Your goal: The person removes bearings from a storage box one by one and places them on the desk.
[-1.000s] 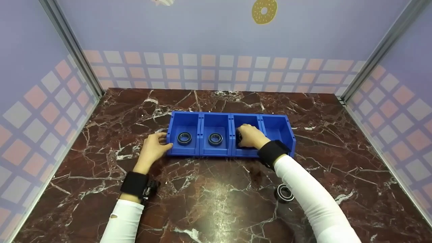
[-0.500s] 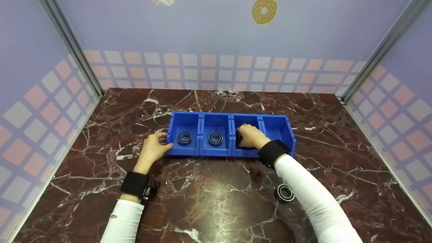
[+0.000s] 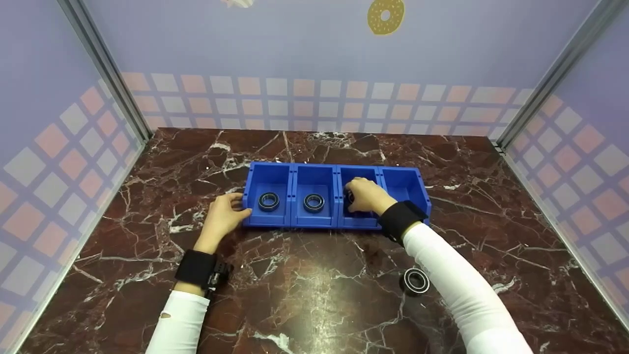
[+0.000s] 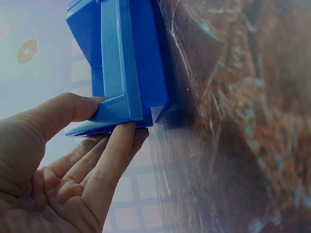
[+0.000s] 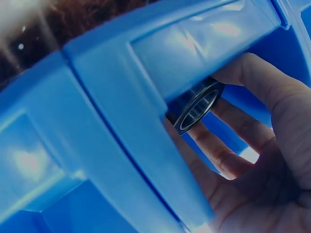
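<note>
A row of joined blue bins stands on the table. My left hand grips its left end, thumb at the front corner and fingers along the outer side wall. Inside the third bin from the left, my right hand holds a dark ball bearing between thumb and fingers. The bearing is tilted, and the bin's front lip partly hides it in the right wrist view. One bearing lies flat in the leftmost bin, another bearing in the second. Nothing shows in the rightmost bin.
A loose bearing lies on the marble-patterned table, beside the right sleeve. Lilac panels with printed squares enclose the table at the back and both sides.
My right hand has shifted slightly up and to the right within the third bin, its forearm moving a little away from the loose bearing. My left hand stays in place.
</note>
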Demonstrator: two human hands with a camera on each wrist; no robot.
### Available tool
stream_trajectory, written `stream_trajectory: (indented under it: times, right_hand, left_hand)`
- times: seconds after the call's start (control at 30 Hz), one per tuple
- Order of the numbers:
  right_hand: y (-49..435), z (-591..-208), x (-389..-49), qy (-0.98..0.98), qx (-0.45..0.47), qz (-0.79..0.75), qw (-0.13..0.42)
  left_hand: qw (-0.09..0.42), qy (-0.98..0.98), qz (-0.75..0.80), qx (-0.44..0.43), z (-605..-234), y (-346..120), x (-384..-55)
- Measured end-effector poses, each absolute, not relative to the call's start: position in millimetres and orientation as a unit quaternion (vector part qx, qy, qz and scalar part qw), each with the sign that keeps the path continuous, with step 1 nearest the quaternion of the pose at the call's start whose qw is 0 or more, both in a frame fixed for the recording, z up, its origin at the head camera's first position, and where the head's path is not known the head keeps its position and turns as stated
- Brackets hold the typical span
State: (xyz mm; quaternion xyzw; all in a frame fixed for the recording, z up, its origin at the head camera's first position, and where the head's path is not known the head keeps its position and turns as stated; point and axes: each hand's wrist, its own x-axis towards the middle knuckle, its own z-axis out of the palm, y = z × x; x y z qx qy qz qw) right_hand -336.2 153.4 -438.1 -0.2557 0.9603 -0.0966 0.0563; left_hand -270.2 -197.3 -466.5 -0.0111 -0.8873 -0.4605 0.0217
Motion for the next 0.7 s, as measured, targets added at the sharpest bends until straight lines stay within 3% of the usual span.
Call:
stream_trajectory:
  times: [0.7]
  right_hand:
    - [158.8, -423.3, -333.5, 0.958, -0.258, -0.113, 0.053]
  left_hand:
    - [0.025, -0.889, -0.458, -0.010, -466.7, -196.4, -269.5]
